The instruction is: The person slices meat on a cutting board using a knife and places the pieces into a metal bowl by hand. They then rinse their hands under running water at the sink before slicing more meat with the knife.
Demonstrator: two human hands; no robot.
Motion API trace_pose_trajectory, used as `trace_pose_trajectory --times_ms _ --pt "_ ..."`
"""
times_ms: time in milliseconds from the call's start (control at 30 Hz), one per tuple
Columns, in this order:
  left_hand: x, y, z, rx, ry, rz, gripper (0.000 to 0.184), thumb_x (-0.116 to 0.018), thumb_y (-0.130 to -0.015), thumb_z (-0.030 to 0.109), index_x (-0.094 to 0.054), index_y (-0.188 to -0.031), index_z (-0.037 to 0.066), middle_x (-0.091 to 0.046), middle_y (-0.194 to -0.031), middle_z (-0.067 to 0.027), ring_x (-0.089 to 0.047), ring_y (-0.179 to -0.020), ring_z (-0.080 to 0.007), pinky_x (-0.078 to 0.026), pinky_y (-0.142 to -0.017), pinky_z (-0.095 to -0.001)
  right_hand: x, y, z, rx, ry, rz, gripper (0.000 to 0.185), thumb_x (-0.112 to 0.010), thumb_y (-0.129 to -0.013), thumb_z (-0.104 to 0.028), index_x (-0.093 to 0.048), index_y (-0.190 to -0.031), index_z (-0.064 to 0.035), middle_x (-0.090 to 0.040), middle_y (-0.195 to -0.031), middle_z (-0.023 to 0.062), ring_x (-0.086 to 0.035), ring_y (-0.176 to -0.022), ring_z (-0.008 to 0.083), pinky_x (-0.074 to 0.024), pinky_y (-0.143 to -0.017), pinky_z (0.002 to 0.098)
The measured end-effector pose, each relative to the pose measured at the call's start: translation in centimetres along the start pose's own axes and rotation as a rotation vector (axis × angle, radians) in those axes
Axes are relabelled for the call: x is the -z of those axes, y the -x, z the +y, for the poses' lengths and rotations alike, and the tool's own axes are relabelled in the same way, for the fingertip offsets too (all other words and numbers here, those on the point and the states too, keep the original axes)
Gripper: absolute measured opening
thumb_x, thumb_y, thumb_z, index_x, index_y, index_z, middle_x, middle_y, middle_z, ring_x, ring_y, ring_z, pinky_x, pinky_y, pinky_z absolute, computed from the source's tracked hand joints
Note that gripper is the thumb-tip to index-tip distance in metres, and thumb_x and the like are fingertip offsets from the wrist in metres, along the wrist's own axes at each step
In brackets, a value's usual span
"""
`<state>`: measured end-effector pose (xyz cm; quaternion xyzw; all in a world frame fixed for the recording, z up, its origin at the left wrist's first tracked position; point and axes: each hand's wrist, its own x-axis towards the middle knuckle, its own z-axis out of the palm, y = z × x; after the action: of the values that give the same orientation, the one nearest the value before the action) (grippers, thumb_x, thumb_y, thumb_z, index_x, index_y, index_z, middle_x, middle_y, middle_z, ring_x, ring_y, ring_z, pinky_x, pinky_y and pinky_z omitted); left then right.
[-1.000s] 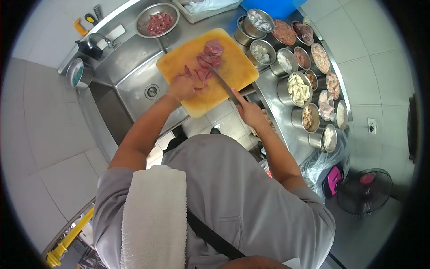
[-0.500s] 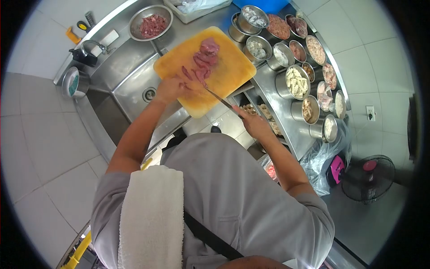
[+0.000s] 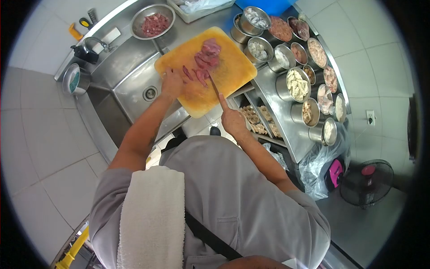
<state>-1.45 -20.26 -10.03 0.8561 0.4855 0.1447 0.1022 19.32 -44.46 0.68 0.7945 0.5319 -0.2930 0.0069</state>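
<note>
A yellow-orange cutting board (image 3: 237, 74) lies across the sink edge. Raw meat (image 3: 208, 54), partly in slices, is on its middle, with thin meat strips (image 3: 187, 73) to the left. My right hand (image 3: 234, 120) is wrapped around the handle of a knife (image 3: 214, 86). The blade points away from me, its tip at the near end of the meat slices. At the board's left edge rests my left hand (image 3: 172, 84), fingers extended and slightly apart, just left of the strips. Nothing shows in its fingers.
A steel bowl of cut meat (image 3: 153, 22) stands behind the sink (image 3: 130, 74). Several steel containers (image 3: 293, 84) of food crowd the counter on the right. A tap (image 3: 96, 44) is at the back left. A fan (image 3: 367, 184) stands at far right.
My left hand has shifted left and slightly away from me, off the meat strips. My right hand has moved left, turning the knife more upright, with its tip now further up the board.
</note>
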Motion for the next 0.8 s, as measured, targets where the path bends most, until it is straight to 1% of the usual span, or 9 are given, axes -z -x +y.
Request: trace_pose_trajectory --times_ms 33,100,233,333,400,533,600,733,800 --pt "0.1 -0.4 0.5 0.003 0.002 0.014 0.033 -0.083 -0.092 0.021 -0.077 -0.117 0.001 -0.072 -0.122 -0.019 -0.065 -0.121 -0.0429 -0.054 -0.107 -0.0506 0.3 0.0 0.2 -0.005 -0.002 -0.003 0.096 -0.061 -0.102 -0.014 -0.011 -0.181 -0.0386 -0.078 -0.096 0.0301 -0.078 -0.092 0.0479 -0.0608 -0.089 0.0603" --pt "0.3 -1.4 1.0 0.021 0.3 -0.172 0.033 -0.083 -0.09 0.03 -0.077 -0.114 0.01 -0.067 -0.137 -0.0217 -0.065 -0.126 -0.0427 -0.054 -0.11 -0.0511 1.3 0.0 1.0 0.055 0.03 -0.06 0.096 -0.061 -0.102 -0.014 -0.011 -0.18 -0.0396 -0.078 -0.098 0.0315 -0.078 -0.094 0.0478 -0.0605 -0.09 0.0602" --pt "0.2 -1.2 5.2 -0.012 0.462 -0.067 0.038 -0.078 -0.092 0.037 -0.076 -0.119 0.011 -0.064 -0.144 -0.0221 -0.066 -0.124 -0.0431 -0.052 -0.109 -0.0534 0.8 0.0 3.5 0.012 -0.091 -0.011 0.086 -0.057 -0.107 -0.015 -0.017 -0.18 -0.037 -0.075 -0.101 0.0363 -0.075 -0.095 0.0538 -0.0582 -0.09 0.0632" --pt "3.2 -0.7 8.8 -0.066 0.159 0.059 0.036 -0.076 -0.092 0.035 -0.077 -0.122 0.016 -0.068 -0.132 -0.0164 -0.065 -0.12 -0.044 -0.052 -0.105 -0.057 0.6 1.0 4.2 -0.002 -0.204 0.004 0.086 -0.058 -0.107 -0.012 -0.019 -0.18 -0.0362 -0.075 -0.107 0.0368 -0.074 -0.1 0.0542 -0.0569 -0.094 0.0617" --pt "3.8 -1.2 8.9 -0.093 -0.091 -0.148 0.048 -0.073 -0.092 0.05 -0.076 -0.125 0.015 -0.064 -0.145 -0.0182 -0.061 -0.135 -0.0386 -0.051 -0.111 -0.0531 0.6 1.4 4.5 -0.046 -0.263 0.036 0.087 -0.059 -0.106 -0.009 -0.021 -0.18 -0.0349 -0.075 -0.114 0.0369 -0.074 -0.103 0.0542 -0.0567 -0.095 0.0599" --pt "5.4 -2.6 5.9 -0.09 -0.174 -0.298 0.056 -0.074 -0.09 0.053 -0.072 -0.134 0.018 -0.063 -0.149 -0.0175 -0.058 -0.141 -0.0389 -0.051 -0.113 -0.0515 0.8 2.9 5.9 -0.071 -0.27 0.04 0.085 -0.059 -0.106 -0.009 -0.023 -0.179 -0.0343 -0.074 -0.119 0.0369 -0.074 -0.104 0.0543 -0.0571 -0.095 0.0588" --pt "6.2 -3.2 4.6 0.107 0.028 -0.284 0.069 -0.072 -0.09 0.06 -0.067 -0.144 0.019 -0.064 -0.15 -0.0174 -0.056 -0.143 -0.0411 -0.049 -0.116 -0.0536 0.0 3.2 7.0 -0.043 -0.28 0.075 0.086 -0.059 -0.106 -0.009 -0.023 -0.179 -0.0341 -0.074 -0.121 0.0372 -0.074 -0.106 0.0538 -0.057 -0.095 0.0582" --pt "5.9 -1.8 7.3 0.147 -0.048 -0.325 0.072 -0.07 -0.093 0.058 -0.061 -0.153 0.019 -0.064 -0.151 -0.0173 -0.056 -0.145 -0.0414 -0.049 -0.117 -0.0547 -1.2 3.4 8.1 -0.023 -0.311 0.119 0.086 -0.059 -0.106 -0.009 -0.023 -0.179 -0.0353 -0.074 -0.124 0.0358 -0.074 -0.107 0.053 -0.057 -0.094 0.0581" --pt "2.1 -1.4 7.1 0.01 -0.073 -0.279 0.064 -0.074 -0.093 0.053 -0.067 -0.147 0.018 -0.064 -0.152 -0.0169 -0.058 -0.143 -0.0422 -0.051 -0.116 -0.0553 -2.0 3.3 8.6 -0.036 -0.311 0.175 0.091 -0.062 -0.104 -0.011 -0.021 -0.178 -0.0435 -0.074 -0.095 0.0343 -0.074 -0.087 0.0529 -0.0579 -0.081 0.0618"
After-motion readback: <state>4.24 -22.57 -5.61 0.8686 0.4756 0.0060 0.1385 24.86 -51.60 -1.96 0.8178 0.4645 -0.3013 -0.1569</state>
